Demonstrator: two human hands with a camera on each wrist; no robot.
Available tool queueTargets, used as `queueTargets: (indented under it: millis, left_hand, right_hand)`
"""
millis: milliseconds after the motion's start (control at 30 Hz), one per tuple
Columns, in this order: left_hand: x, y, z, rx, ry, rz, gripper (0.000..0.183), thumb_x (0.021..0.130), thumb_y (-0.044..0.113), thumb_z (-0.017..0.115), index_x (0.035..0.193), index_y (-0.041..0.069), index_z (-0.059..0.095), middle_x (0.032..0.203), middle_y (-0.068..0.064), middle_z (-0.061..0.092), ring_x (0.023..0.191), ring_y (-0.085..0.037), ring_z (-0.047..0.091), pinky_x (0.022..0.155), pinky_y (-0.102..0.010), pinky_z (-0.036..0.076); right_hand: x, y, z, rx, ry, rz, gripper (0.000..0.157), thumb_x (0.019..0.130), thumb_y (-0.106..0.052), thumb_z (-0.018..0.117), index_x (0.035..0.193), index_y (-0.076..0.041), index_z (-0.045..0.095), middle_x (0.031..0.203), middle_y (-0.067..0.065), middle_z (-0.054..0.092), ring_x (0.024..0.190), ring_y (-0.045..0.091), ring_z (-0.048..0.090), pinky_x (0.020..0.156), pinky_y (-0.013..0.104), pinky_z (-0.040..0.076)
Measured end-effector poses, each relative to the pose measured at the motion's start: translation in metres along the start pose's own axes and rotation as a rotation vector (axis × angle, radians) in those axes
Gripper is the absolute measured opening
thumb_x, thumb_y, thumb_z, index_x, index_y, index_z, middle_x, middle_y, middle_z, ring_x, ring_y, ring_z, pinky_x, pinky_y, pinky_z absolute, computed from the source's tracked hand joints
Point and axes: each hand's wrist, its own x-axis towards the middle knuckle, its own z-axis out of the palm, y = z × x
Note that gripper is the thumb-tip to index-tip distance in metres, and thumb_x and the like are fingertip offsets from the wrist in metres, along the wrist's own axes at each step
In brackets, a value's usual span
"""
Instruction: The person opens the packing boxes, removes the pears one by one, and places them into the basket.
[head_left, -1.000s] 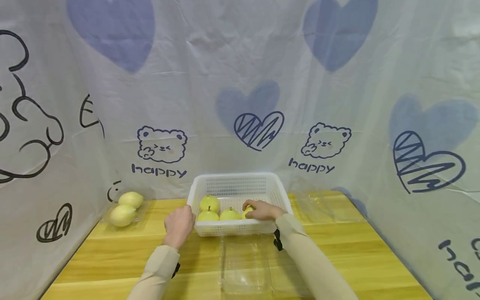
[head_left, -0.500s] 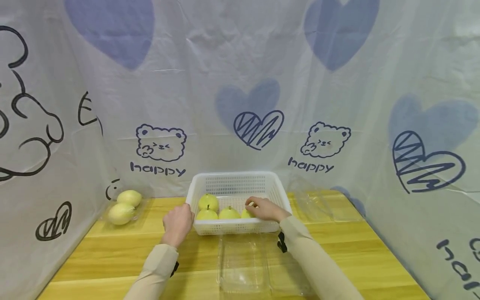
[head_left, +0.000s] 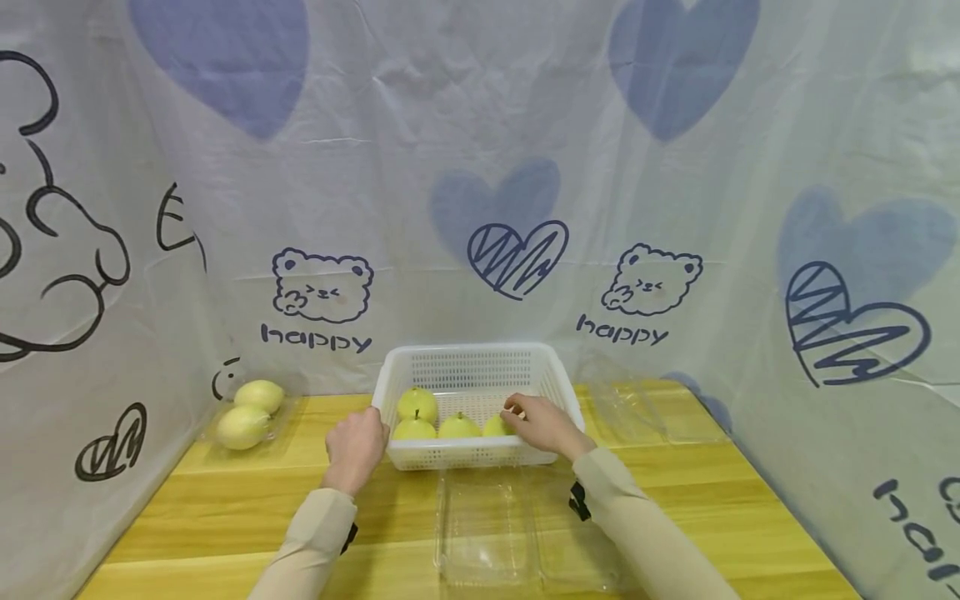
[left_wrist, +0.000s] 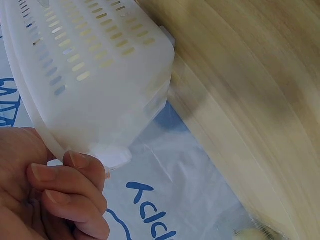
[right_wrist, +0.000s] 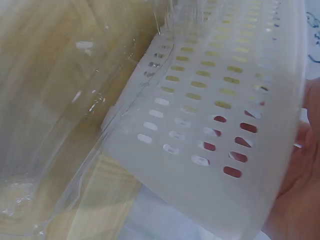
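Note:
In the head view a white perforated plastic basket (head_left: 472, 454) stands at the back of the table, with several yellow pears (head_left: 416, 404) along its left and front. My left hand (head_left: 356, 446) grips the basket's left rim, fingers curled at the edge in the left wrist view. My right hand (head_left: 543, 423) reaches over the front right of the basket, fingers loosely bent beside the rightmost pear (head_left: 495, 427), which it partly covers. From the right wrist view, the basket wall (right_wrist: 200, 120) hides most of that hand; its fingers show through the slots.
An open clear plastic clamshell box (head_left: 487, 533) lies on the wooden table (head_left: 225, 517) in front of the basket. Another clear box (head_left: 630, 408) is at the back right. Two yellow fruits (head_left: 243, 427) sit in clear packaging at the back left. A printed curtain (head_left: 480, 108) encloses the table.
My right hand has drawn off the rightmost pear, up and to the right, uncovering more of it. The left hand stays on the basket rim.

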Motion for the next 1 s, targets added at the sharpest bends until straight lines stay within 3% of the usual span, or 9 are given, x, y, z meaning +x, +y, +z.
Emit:
queueTargets:
  millis: [200, 367, 700, 867, 1000]
  left_hand:
    - [0.000, 0.000, -0.002, 0.002, -0.014, -0.006, 0.018, 0.091, 0.013, 0.056, 0.079, 0.000, 0.061, 0.061, -0.010, 0.055, 0.051, -0.025, 0.053, 0.040, -0.039, 0.040]
    - [-0.003, -0.001, -0.003, 0.010, -0.039, -0.013, 0.019, 0.091, 0.014, 0.056, 0.080, 0.000, 0.061, 0.061, -0.009, 0.054, 0.052, -0.023, 0.053, 0.041, -0.037, 0.040]
    - [-0.002, -0.001, -0.001, -0.002, -0.025, -0.013, 0.018, 0.091, 0.014, 0.056, 0.083, 0.000, 0.063, 0.063, -0.011, 0.056, 0.053, -0.024, 0.054, 0.041, -0.038, 0.041]
    - [-0.001, 0.000, 0.000, -0.002, -0.002, 0.000, 0.018, 0.091, 0.013, 0.056, 0.081, 0.000, 0.063, 0.061, -0.012, 0.057, 0.051, -0.025, 0.053, 0.040, -0.039, 0.041]
    - [-0.001, 0.000, -0.001, -0.001, -0.012, -0.001, 0.018, 0.091, 0.013, 0.056, 0.083, -0.001, 0.063, 0.063, -0.012, 0.057, 0.052, -0.025, 0.054, 0.040, -0.039, 0.041]
  right_hand:
    - [-0.014, -0.007, -0.001, -0.054, 0.104, -0.036, 0.026, 0.099, -0.031, 0.057, 0.114, -0.012, 0.066, 0.101, 0.002, 0.071, 0.089, 0.016, 0.066, 0.079, 0.037, 0.055]
    - [-0.027, -0.011, 0.000, -0.167, 0.167, -0.097, 0.028, 0.097, -0.032, 0.060, 0.115, -0.012, 0.068, 0.106, 0.003, 0.072, 0.094, 0.019, 0.068, 0.081, 0.039, 0.055]
    - [-0.050, -0.011, -0.001, -0.379, 0.390, -0.339, 0.007, 0.085, -0.023, 0.075, 0.089, -0.018, 0.073, 0.083, -0.007, 0.066, 0.075, 0.010, 0.060, 0.067, 0.028, 0.051]
    - [-0.062, -0.011, 0.005, -0.416, 0.346, -0.432, 0.005, 0.084, -0.023, 0.076, 0.085, -0.021, 0.072, 0.076, -0.010, 0.062, 0.067, 0.003, 0.054, 0.060, 0.020, 0.046]
    - [-0.072, -0.012, 0.007, -0.387, 0.181, -0.415, 0.006, 0.086, -0.025, 0.073, 0.088, -0.019, 0.072, 0.073, -0.010, 0.065, 0.061, 0.000, 0.052, 0.055, 0.016, 0.042]
